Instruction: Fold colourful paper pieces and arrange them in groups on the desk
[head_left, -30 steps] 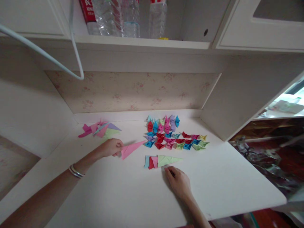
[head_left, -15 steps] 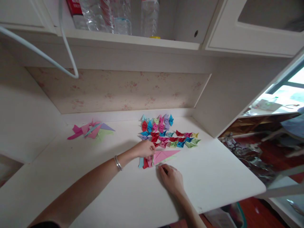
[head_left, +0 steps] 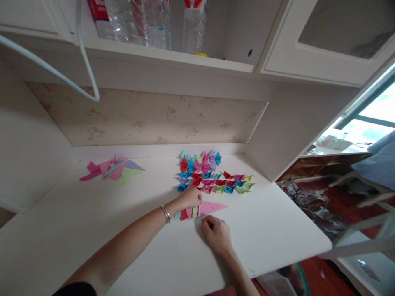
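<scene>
So, pink paper [head_left: 212, 208] now makes five in the row [head_left: 184, 214]; left hand [head_left: 191, 198] curled at its top corner, grip unclear; right hand [head_left: 217, 235] half-curled below, empty.

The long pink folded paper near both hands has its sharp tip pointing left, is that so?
No: in the head view, the sharp tip of the long pink folded paper points right. It does lie near the left hand and the right hand.
</scene>
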{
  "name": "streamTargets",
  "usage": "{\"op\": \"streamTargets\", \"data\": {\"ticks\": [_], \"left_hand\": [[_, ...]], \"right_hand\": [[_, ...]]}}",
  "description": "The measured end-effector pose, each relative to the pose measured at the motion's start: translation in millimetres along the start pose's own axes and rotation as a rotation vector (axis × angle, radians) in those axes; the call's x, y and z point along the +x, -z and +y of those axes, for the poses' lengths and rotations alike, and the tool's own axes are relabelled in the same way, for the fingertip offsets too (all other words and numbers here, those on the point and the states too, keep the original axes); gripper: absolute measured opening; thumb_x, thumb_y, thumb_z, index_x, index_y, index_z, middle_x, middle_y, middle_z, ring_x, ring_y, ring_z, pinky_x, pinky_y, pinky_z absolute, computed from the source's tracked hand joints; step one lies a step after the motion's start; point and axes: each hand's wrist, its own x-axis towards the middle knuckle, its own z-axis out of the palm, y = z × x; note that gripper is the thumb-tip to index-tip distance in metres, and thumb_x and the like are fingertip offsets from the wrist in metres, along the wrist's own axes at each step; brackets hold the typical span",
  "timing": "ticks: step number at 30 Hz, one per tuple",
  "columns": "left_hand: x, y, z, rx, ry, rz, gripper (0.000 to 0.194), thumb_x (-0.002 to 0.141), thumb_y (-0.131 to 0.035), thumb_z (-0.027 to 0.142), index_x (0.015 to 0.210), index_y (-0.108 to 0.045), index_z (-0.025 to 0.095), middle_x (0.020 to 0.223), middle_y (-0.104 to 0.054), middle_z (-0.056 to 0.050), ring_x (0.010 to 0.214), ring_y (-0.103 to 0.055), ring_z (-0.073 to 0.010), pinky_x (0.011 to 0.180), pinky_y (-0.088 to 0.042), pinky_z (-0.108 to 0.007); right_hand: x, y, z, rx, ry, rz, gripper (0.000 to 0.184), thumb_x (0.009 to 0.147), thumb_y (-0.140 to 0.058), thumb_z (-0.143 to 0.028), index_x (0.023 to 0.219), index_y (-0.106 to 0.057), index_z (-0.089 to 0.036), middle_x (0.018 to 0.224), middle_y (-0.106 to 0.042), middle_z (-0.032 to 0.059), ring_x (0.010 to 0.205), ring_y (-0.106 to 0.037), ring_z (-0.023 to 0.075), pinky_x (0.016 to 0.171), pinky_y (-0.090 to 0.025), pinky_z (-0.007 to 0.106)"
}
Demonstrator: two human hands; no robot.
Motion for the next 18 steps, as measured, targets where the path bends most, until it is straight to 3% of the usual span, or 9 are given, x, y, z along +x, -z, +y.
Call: {"op": "streamTargets", "data": {"ticks": [5,9,13,18], "left_hand": [[-6.2,-0.1,-2.3,0.013,0.012,0.053,0.024,0.071,-0.056,0.020,0.086,-0.075,0.020,0.089,-0.075,-0.009,0.086,-0.068,-0.0214,0.076,-0.047,-0.027],[-28.4,10.0,-6.0,-0.011,0.042,0.108,0.026,0.076,-0.057,0.029,0.097,-0.071,0.022,0.093,-0.075,-0.007,0.087,-0.067,-0.0204,0.073,-0.046,-0.026],[-73.4,16.4,-21.9,-0.112,0.114,0.182,0.027,0.084,-0.049,0.034,0.091,-0.070,0.020,0.082,-0.073,-0.004,0.072,-0.065,-0.0163,0.065,-0.043,-0.023],[-152.1,5.3,-57.8,-0.393,0.272,0.323,0.028,0.084,-0.047,0.037,0.082,-0.067,0.017,0.072,-0.066,-0.002,0.067,-0.059,-0.0150,0.062,-0.040,-0.022]], "right_hand": [[0.2,0.3,0.8,0.027,0.001,-0.008,0.032,0.089,-0.043,-0.038,0.074,-0.066,-0.023,0.072,-0.070,0.0016,0.065,-0.061,0.0154,0.060,-0.034,0.024],[-1.1,0.3,3.6,0.038,0.005,-0.024,0.035,0.090,-0.041,-0.042,0.075,-0.066,-0.022,0.072,-0.069,0.0021,0.065,-0.060,0.0159,0.060,-0.035,0.025],[-4.2,-0.2,6.9,0.046,0.033,-0.032,0.039,0.091,-0.039,-0.045,0.076,-0.065,-0.021,0.073,-0.069,0.0034,0.066,-0.060,0.0170,0.060,-0.036,0.026],[-4.3,-0.5,4.4,0.043,0.033,-0.023,0.041,0.091,-0.037,-0.048,0.082,-0.068,-0.023,0.080,-0.072,0.0047,0.072,-0.063,0.0197,0.064,-0.040,0.027]]}}
